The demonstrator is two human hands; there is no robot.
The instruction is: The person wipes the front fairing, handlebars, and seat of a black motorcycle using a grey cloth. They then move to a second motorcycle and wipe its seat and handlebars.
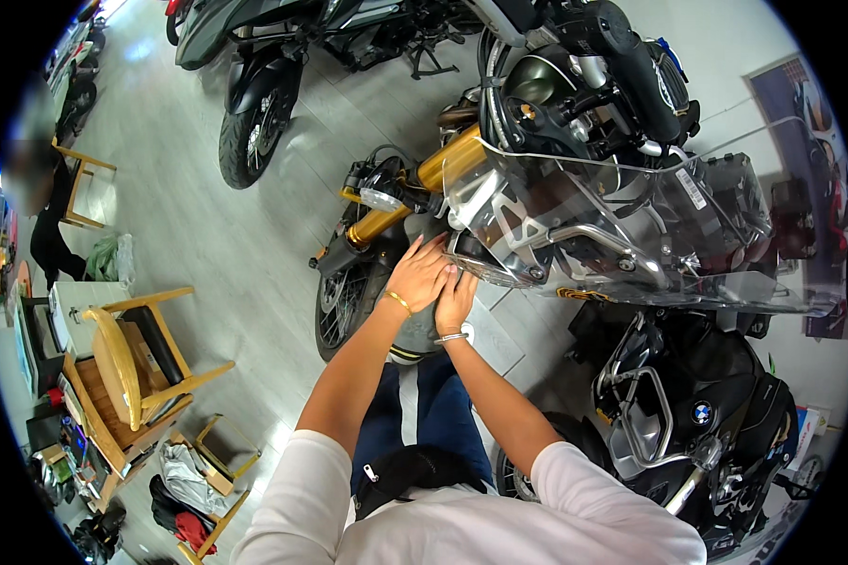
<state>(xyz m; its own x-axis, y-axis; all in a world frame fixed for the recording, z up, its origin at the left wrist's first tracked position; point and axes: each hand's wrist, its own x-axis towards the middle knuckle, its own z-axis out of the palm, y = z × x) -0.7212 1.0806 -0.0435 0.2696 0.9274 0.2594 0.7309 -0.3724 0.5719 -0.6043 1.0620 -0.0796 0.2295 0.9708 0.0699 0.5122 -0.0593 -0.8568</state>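
Note:
My left hand (422, 274), with a gold bracelet at the wrist, reaches to the lower front of a motorcycle. Its fingertips are against or just beside the headlight (472, 248) and its grille guard. My right hand (455, 302), with a silver bracelet, lies alongside and touches the left. Its fingertips go up under the headlight guard, where I cannot tell what they touch. Below both hands is the dark front mudguard (374, 282) over the spoked front wheel (343, 304). A gold fork tube (378, 224) and a round auxiliary lamp (384, 199) sit just left of them.
A clear windscreen (572, 212) juts out at the right, over metal brackets. Another motorcycle (685, 417) stands close on my right, and one more (261, 106) stands ahead. To the left are a wooden chair (116, 367), a desk (88, 402) and a crate-like seat with bags (191, 480).

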